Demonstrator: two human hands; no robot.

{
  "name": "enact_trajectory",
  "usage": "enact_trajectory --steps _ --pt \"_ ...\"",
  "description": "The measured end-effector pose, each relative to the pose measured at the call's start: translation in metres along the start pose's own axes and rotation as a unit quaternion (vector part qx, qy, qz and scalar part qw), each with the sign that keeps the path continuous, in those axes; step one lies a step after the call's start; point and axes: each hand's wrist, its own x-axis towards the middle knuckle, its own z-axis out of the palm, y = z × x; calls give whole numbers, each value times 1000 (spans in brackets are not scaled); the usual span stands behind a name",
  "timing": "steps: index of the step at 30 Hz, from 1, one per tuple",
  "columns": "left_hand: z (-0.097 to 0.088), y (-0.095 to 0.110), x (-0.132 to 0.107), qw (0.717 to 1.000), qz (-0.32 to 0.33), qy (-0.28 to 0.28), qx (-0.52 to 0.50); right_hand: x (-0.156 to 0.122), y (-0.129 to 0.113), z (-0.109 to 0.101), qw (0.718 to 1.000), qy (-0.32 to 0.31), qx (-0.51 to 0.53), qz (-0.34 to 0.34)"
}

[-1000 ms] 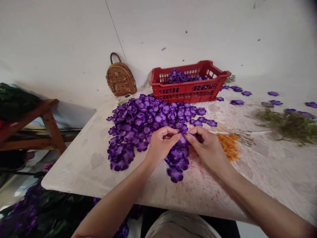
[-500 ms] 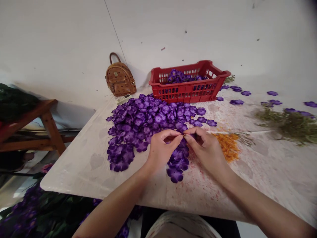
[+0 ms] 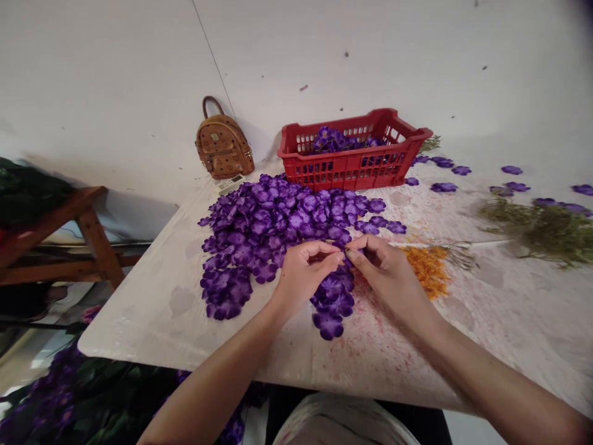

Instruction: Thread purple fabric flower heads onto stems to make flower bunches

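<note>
My left hand and my right hand meet fingertip to fingertip over the table. Both are pinched closed, and what lies between the fingertips is too small to make out. Beneath them runs a strip of purple artificial petals, partly hidden by my hands. It joins a large heap of purple petals spreading to the left and back. Just right of my right hand lies a small pile of orange-yellow flower centres, with thin green stems beside it.
A red plastic crate holding purple flowers stands at the back. Left of it are a brown backpack and a calculator-like device. Loose petals and green stem bundles lie right. A wooden stand is left of the table.
My fingertips have shifted slightly, with a small gap now showing between the two hands. The petals, pile and crate stay as they were; the view has moved a little.
</note>
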Motion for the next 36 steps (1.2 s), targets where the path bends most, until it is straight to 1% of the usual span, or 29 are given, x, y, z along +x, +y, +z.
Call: enact_trajectory --steps 5,10,14,16,18,22,25,27,30,33,36 --pt "0 3 0 1000 -6 6 0 -4 2 5 1000 -3 12 -6" --pt "-2 4 0 1000 10 -13 -11 -3 3 5 1000 9 11 -10" --pt "-2 4 0 1000 12 22 14 0 6 2 998 8 67 19" --pt "-1 3 0 1000 11 7 14 -1 6 2 996 2 83 24" --pt "0 2 0 1000 9 -9 17 -2 4 2 997 4 78 18" --pt "3 3 -1 998 22 13 54 -3 -1 3 998 26 54 13" --pt "5 5 -2 996 36 11 83 -2 -4 3 999 34 27 11" --pt "6 5 -2 994 47 16 97 -2 -5 3 1000 21 17 5" --pt "6 1 -2 996 42 18 72 -1 -5 4 1000 -14 16 -7" --pt "4 -2 -1 998 25 13 64 0 -5 5 1000 -19 7 -23" --pt "-2 -2 0 994 46 6 101 2 -3 5 999 -25 4 -25"
